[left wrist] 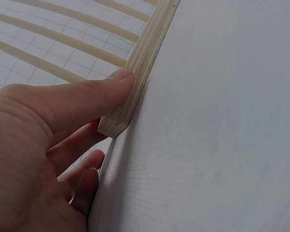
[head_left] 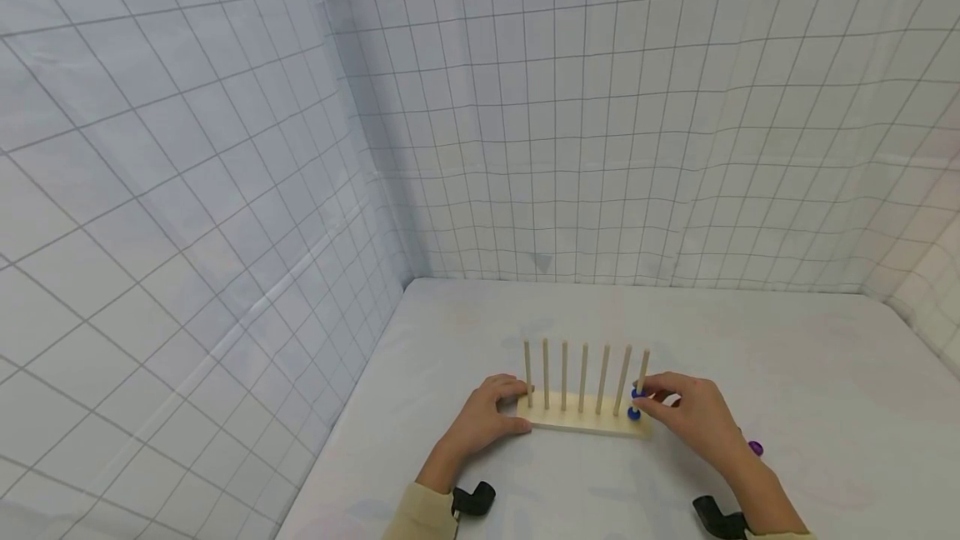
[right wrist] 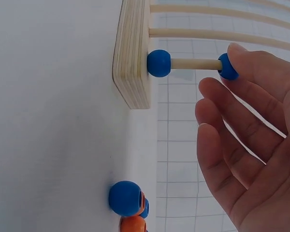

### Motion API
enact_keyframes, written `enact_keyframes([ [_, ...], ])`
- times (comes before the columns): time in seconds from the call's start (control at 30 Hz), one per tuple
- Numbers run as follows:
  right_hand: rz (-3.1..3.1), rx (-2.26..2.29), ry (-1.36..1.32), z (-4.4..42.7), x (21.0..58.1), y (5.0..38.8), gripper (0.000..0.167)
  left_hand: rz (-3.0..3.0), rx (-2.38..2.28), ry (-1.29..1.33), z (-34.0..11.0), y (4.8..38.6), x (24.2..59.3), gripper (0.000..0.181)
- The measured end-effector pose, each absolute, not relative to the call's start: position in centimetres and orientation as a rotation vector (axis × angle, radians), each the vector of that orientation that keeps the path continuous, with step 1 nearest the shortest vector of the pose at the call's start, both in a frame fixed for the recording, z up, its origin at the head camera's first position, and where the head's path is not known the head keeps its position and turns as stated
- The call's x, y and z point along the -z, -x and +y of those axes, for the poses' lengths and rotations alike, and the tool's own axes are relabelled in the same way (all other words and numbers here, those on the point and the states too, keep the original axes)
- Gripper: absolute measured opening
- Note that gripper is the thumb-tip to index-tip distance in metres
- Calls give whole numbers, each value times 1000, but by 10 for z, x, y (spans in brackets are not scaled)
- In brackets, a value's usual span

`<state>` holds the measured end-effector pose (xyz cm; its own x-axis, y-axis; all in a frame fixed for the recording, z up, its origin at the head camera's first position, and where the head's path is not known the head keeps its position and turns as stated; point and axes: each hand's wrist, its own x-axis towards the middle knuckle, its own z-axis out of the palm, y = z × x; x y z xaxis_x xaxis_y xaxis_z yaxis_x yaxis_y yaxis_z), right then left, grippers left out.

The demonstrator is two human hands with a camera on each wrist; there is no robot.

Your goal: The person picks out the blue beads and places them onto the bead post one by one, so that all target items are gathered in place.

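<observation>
A pale wooden board (head_left: 570, 421) with a row of several upright pegs stands on the white table. My left hand (head_left: 483, 415) grips its left end; in the left wrist view the thumb lies on the layered front edge. At the other end, my right hand (head_left: 697, 415) pinches a blue bead (right wrist: 227, 66) that is threaded on the rightmost peg (head_left: 643, 369), partway up. Lower on that same peg, a second blue bead (right wrist: 159, 63) rests against the board. The right hand's other fingers are bent and touch nothing.
Beside the right wrist lies a purple bead (head_left: 755, 447), partly hidden by the arm. Loose on the table in the right wrist view are a blue bead (right wrist: 124, 198) and an orange bead (right wrist: 133, 224). Gridded white cloth walls (head_left: 600, 148) surround the table.
</observation>
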<state>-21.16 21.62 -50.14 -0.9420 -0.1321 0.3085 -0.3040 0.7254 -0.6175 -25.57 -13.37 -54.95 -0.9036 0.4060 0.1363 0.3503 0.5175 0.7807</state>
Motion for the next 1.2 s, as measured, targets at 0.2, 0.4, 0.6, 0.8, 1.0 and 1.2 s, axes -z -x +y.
enact_keyframes([
  [0.2,-2674,-1033,-360,217,505,212,23,2682,-1349,-665,-134,256,550,57],
  [0.4,-2678,-1026,-363,218,509,212,23,2676,-1348,-663,-134,255,552,58],
  [0.6,-2697,-1026,-361,218,510,212,22,2680,-1346,-656,-134,255,551,58],
  [0.8,-2726,-1016,-358,217,509,213,19,2674,-1363,-640,-134,255,548,59],
  [1.0,-2733,-991,-359,217,510,215,16,2671,-1369,-633,-133,255,547,58],
  [1.2,-2755,-1005,-362,218,509,213,16,2676,-1364,-639,-133,255,548,59],
])
